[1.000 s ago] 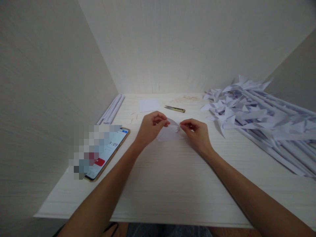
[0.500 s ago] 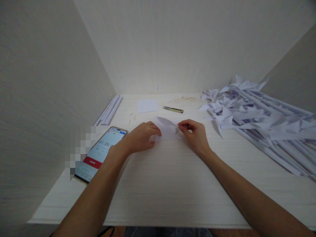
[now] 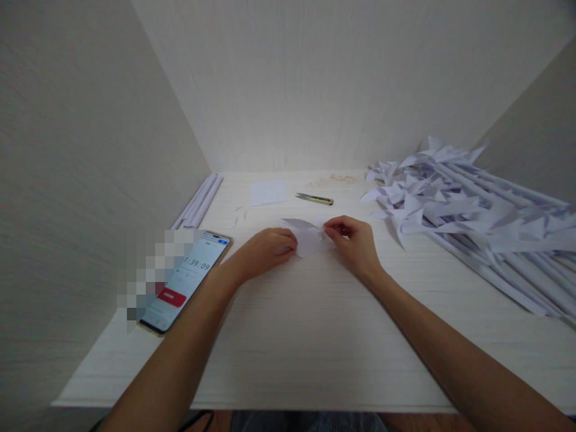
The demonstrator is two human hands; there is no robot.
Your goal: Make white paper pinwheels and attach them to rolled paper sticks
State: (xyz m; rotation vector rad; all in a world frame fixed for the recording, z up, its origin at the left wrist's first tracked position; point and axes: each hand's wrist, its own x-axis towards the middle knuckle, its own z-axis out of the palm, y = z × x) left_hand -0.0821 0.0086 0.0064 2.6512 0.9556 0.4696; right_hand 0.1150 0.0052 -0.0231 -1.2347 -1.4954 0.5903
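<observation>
Between my hands is a white sheet of paper (image 3: 308,241), low over the table, with one flap standing up at its far left. My left hand (image 3: 271,249) pinches the near left edge of this paper, fingers closed. At the right side, my right hand (image 3: 353,240) pinches the paper with thumb and forefinger, where bent corners seem gathered; the fingertips hide the detail. Beyond the paper lie small thread snips (image 3: 315,198) and a flat white sheet (image 3: 268,192).
Paper pinwheels (image 3: 418,204) with rolled paper sticks are heaped along the right. Several rolled paper tubes (image 3: 198,201) lie at the back left. A phone (image 3: 191,282) showing a timer lies beside my left forearm. Small scraps (image 3: 344,179) lie at the back of the table (image 3: 288,342).
My left hand has moved slightly right and its fingers have closed on the paper's near left edge. The raised flap sits lower. My right hand keeps its pinch almost in place.
</observation>
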